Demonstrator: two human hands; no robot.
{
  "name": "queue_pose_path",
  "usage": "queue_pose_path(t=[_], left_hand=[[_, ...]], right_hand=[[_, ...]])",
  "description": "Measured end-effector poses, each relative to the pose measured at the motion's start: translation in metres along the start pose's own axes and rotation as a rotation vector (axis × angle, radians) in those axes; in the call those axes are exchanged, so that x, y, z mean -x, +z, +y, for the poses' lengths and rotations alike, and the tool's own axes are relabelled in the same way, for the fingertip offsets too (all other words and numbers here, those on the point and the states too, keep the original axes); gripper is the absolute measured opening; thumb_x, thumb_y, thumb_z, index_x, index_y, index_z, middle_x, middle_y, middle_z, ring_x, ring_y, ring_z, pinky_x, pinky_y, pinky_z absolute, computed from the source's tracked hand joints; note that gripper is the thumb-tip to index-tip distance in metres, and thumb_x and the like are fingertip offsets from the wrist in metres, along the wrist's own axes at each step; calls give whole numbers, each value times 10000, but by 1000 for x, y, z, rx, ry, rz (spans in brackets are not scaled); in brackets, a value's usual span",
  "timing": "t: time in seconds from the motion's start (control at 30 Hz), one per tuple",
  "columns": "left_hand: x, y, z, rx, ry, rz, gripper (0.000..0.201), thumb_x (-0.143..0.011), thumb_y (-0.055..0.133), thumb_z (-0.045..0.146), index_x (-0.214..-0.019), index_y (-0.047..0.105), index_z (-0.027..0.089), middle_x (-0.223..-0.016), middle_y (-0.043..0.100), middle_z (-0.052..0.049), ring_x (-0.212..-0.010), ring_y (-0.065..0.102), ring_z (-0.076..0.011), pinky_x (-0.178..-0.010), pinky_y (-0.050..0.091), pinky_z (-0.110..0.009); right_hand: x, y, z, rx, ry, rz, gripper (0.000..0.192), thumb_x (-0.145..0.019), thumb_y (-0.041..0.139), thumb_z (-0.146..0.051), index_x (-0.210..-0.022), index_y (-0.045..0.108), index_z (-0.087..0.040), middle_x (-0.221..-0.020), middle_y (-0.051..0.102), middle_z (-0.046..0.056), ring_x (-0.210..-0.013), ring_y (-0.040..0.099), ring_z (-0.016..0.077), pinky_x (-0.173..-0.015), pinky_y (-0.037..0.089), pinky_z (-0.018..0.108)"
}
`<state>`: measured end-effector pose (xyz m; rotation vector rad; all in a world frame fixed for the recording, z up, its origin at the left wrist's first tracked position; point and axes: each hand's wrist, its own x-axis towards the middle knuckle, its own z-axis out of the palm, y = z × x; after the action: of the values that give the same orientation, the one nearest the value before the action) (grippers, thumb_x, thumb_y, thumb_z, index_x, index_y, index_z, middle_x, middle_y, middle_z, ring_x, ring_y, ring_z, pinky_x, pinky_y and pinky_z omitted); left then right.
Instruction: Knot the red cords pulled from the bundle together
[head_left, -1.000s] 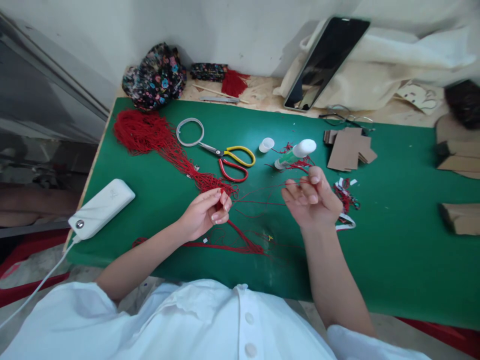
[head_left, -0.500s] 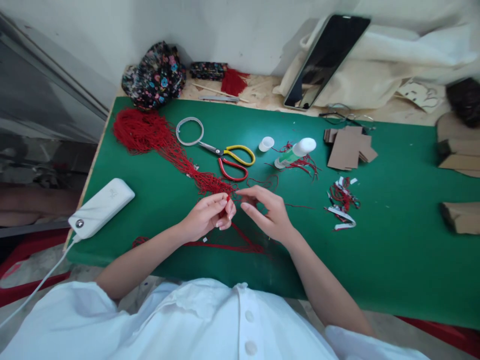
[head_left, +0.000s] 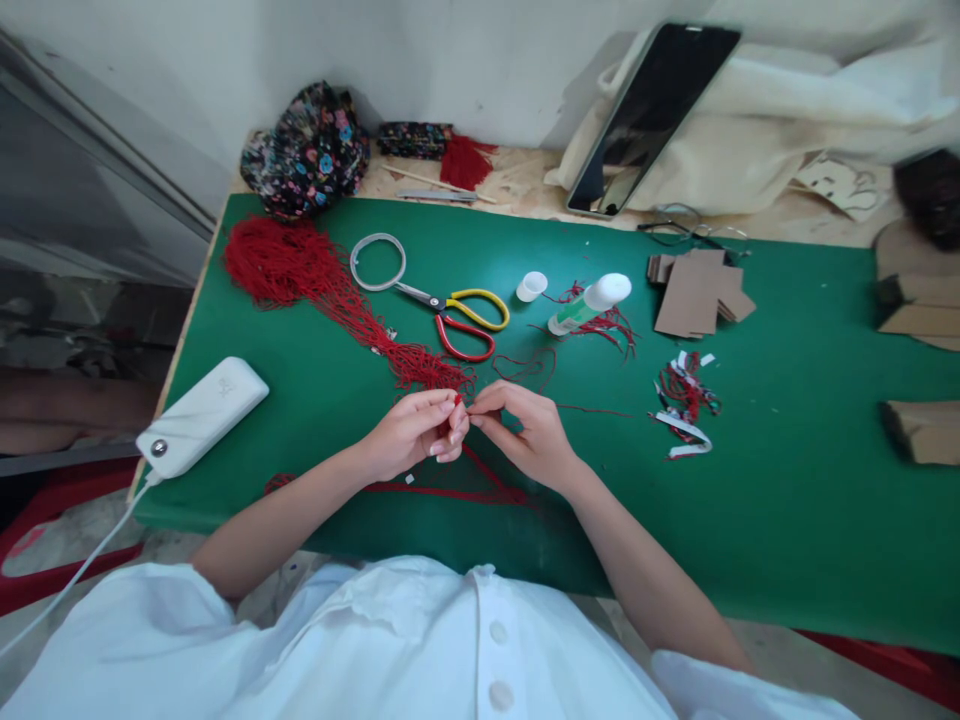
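My left hand [head_left: 412, 432] is closed in a pinch on red thread, a small bit of which pokes up between thumb and forefinger. Against its fingertips, my right hand [head_left: 529, 437] pinches what looks like a fine strand of red thread, mostly hidden by the fingers. A long bundle of red thread [head_left: 281, 262] stretches from the far left down to my left fingers. Just beyond the hands lie scissors [head_left: 437, 303] with one yellow and one red handle. Their tips touch a thin whitish ring [head_left: 378, 262]. More red strands [head_left: 450, 493] lie below my wrists.
A white-capped glue bottle [head_left: 589, 305] stands beside a small white cup [head_left: 532, 287]. Right of them are cardboard pieces [head_left: 690, 295] and red-and-white scraps [head_left: 684, 400]. A white power bank [head_left: 204, 417] sits left. A tablet [head_left: 652, 120] leans at the back near a floral cloth bundle [head_left: 307, 150].
My right hand has moved slightly left, and its thumb and forefinger have closed into a pinch at my left fingertips. My left hand has stayed almost still.
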<state>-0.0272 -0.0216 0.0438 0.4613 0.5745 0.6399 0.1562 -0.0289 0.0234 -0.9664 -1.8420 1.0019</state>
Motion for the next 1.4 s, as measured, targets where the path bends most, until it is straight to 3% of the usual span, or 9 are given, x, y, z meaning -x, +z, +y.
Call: queue_pose_path(t=[0.23,0.47,0.77,0.97,1.1,1.27,1.4], left_hand=[[-1,-1,-1,-24,-17,18,298,-822,655,333,-685,514,109,-599,476,23,-434,360,-22,-472,326,-195],[-2,-3,-6,-76,-37,42,302,-839,636,357,-714,491,124,-567,399,56,-440,301,-13,-465,273,-171],[-4,-3,-7,-149,-11,123,337,-827,634,427,-741,470,146,-507,320,92,-407,234,-13,-433,199,-163],[-5,-5,-6,-157,20,149,336,-822,638,427,-741,470,148,-502,318,94,-408,230,-13,-438,204,-170],[-4,-5,-5,-153,35,155,334,-820,642,421,-740,472,145,-502,324,93,-410,234,-13,-441,195,-172],[-5,-3,-6,-156,24,160,347,-810,650,431,-733,466,147,-504,319,96,-409,230,-11,-441,190,-172],[-4,-4,-5,-167,31,171,342,-813,645,431,-735,471,147,-505,322,93,-409,230,-13,-439,196,-174]], right_hand=[[2,1,-2,14,52,-51,58,-929,501,-217,-875,519,-204,-838,606,40,-770,570,134,-694,459,271],[3,0,-6,113,92,-120,167,-955,404,-235,-792,426,-207,-716,503,0,-642,452,113,-616,386,245],[0,-5,-6,68,126,-141,239,-951,458,-297,-736,482,-197,-631,517,-17,-572,455,91,-573,363,223],[-3,-17,-12,-83,231,-272,189,-925,507,-314,-795,540,-180,-721,584,6,-652,499,98,-637,412,220],[-2,-19,-9,-118,293,-277,171,-940,449,-293,-814,494,-186,-748,563,3,-678,487,101,-644,395,226],[-1,-16,-7,-98,347,-275,296,-967,366,-325,-709,427,-192,-626,497,-29,-582,429,89,-580,352,221],[-3,-19,-8,-32,339,-279,375,-965,399,-378,-657,476,-178,-572,519,-26,-537,430,80,-545,338,212]])
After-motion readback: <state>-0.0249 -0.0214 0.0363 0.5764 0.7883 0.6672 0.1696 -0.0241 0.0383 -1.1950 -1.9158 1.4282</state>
